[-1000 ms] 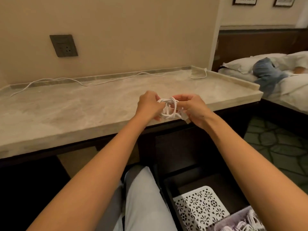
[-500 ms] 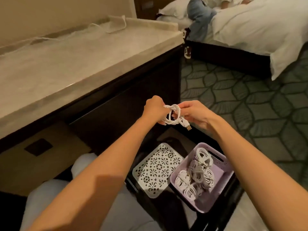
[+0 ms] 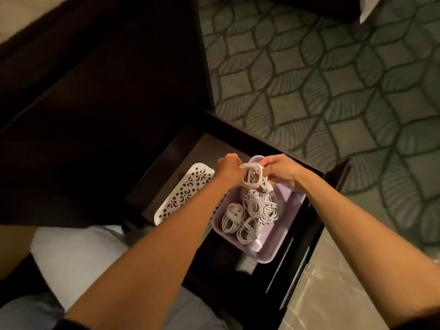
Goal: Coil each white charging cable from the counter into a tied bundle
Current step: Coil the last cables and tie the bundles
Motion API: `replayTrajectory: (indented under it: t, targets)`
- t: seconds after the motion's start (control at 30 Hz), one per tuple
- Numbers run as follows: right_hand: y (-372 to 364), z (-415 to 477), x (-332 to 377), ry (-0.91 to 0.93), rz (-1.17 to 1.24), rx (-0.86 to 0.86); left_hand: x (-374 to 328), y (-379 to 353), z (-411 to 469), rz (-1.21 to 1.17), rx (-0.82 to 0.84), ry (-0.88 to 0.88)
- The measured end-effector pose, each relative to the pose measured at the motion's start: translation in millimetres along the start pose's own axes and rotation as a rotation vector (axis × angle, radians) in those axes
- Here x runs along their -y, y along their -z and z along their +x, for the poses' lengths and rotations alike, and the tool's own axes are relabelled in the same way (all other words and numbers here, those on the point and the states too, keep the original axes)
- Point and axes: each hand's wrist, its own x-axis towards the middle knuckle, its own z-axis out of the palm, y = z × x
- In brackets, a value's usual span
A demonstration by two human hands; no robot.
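A coiled white charging cable bundle [image 3: 252, 177] hangs between both hands, just above the far end of a lilac basket [image 3: 283, 236]. My left hand [image 3: 229, 168] grips the bundle's left side with curled fingers. My right hand [image 3: 282, 170] pinches its right side, and a plug end dangles below. Inside the basket lie several tied white cable bundles [image 3: 250, 215]. The counter top is out of view.
A white perforated lid [image 3: 183, 194] lies left of the basket, both inside a dark open drawer [image 3: 316, 225]. Dark cabinet fronts fill the upper left. Patterned green carpet [image 3: 333, 79] spreads to the right. My pale trouser legs [image 3: 78, 251] are at the bottom left.
My view has swung down from the counter to the drawer. Both hands have carried the coiled bundle down and now hold it just over the lilac basket.
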Motion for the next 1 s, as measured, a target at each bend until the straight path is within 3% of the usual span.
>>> replayTrajectory:
  t: [0.2, 0.4, 0.57, 0.77, 0.93, 1.0]
  targets:
    - [6.0, 15.7, -25.4, -0.109, -0.277, 0.021, 13.5, -28.6, 10.2, 0.076, 0.114, 0.024]
    - [22.9, 21.1, -29.9, -0.089, -0.390, 0.119, 14.0, -51.9, 9.6, 0.006, 0.377, 0.153]
    - [30.3, 27.6, -25.3, -0.095, -0.659, 0.150, 7.5, -79.0, 8.6, -0.106, 0.463, 0.242]
    - [28.8, 25.9, -26.0, -0.082, -0.939, 0.045, 6.9, -106.7, 12.3, 0.037, 0.268, 0.137]
    - [21.0, 23.0, -28.2, -0.097, -0.906, 0.107, 7.6, -110.2, 13.4, 0.108, 0.301, 0.097]
    - [21.1, 22.5, -27.6, -0.125, -0.894, 0.132, 4.3, -102.9, 16.0, 0.209, 0.209, 0.013]
